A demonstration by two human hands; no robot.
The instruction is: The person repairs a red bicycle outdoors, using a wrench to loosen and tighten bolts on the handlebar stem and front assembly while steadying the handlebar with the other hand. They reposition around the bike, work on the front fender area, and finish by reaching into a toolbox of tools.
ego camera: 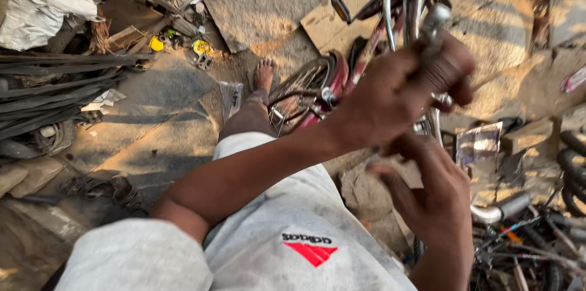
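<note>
Gripping blurred metal bar [432, 22]: left hand [397, 92] clenched; right hand [436, 193] open; bicycle [342, 77] partly hidden

The person wears a dusty pale-grey short-sleeved shirt, its left sleeve [137, 257] ending above the elbow at seven o'clock. Matching light-grey shorts [293, 224] carry a small red-and-black emblem at six o'clock. Both forearms are bare, and so is the foot [264, 75] towards eleven o'clock.
</note>
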